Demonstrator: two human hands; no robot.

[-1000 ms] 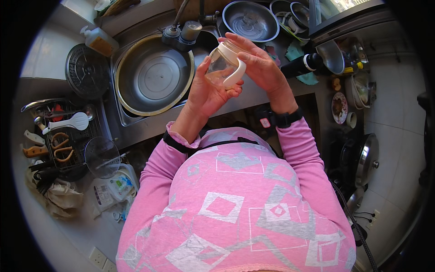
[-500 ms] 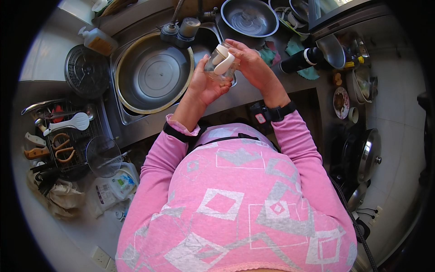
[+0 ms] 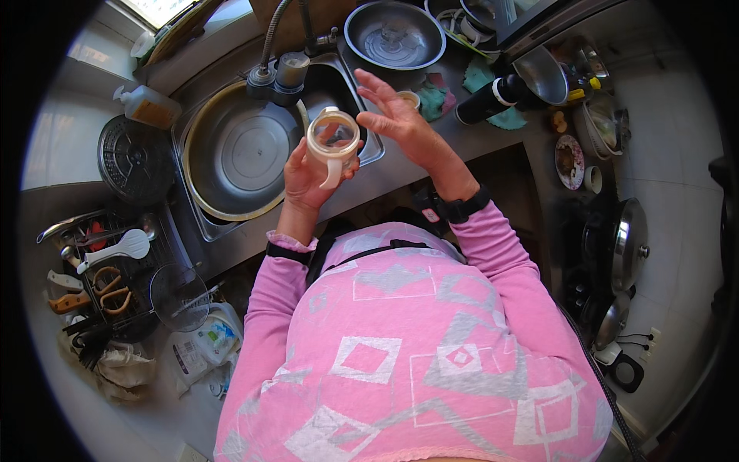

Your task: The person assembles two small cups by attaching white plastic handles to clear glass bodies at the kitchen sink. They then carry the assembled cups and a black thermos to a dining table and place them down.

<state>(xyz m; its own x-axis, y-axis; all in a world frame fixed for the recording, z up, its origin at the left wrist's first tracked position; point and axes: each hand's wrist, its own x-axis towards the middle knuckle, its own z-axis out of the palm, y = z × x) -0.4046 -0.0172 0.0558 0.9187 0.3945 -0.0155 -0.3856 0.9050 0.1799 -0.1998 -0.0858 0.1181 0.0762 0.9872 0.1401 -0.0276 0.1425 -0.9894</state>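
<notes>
My left hand (image 3: 308, 179) is wrapped round a clear cup (image 3: 334, 137) with a cream rim and a white handle. Its open mouth faces up and nothing shows inside it. To the right of the cup, my right hand (image 3: 400, 127) is raised with its fingers spread, holding nothing and apart from the cup. Partly hidden behind my right hand is a small round pale object (image 3: 409, 98), whose kind I cannot make out. Both hands are over the front edge of the sink (image 3: 373, 148).
A large steel basin (image 3: 202, 181) sits in the left of the sink, below the faucet (image 3: 271, 46). Behind stands a metal bowl (image 3: 395, 35). Cloths (image 3: 439, 94) and a black bottle (image 3: 485, 102) lie to the right; a soap bottle (image 3: 150, 106) and a utensil rack (image 3: 115, 262) are left.
My right hand has let go of the cup and opened. My left hand has moved a little left and nearer with the cup, now turned so its mouth faces up.
</notes>
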